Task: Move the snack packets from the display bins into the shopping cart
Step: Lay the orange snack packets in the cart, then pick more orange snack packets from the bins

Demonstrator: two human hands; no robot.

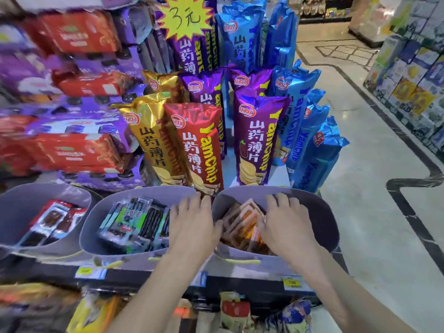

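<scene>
Three grey display bins stand in a row on a shelf. The right bin (322,219) holds several orange-brown snack packets (242,224). My right hand (286,219) reaches into it from the right, palm down, its fingers over the packets. My left hand (192,219) hovers over the rim between the middle and right bins, thumb toward the same packets. Whether either hand grips a packet is hidden. The middle bin (96,222) holds dark and green packets (134,222). Red and black packets (55,219) lie in the left bin (14,207). No shopping cart is in view.
Tall YamChip bags (199,145) in gold, red, purple and blue stand right behind the bins. Red and purple boxes (72,150) are stacked at the left. More snack bags (235,311) lie on a lower shelf. An open tiled aisle (374,188) runs along the right.
</scene>
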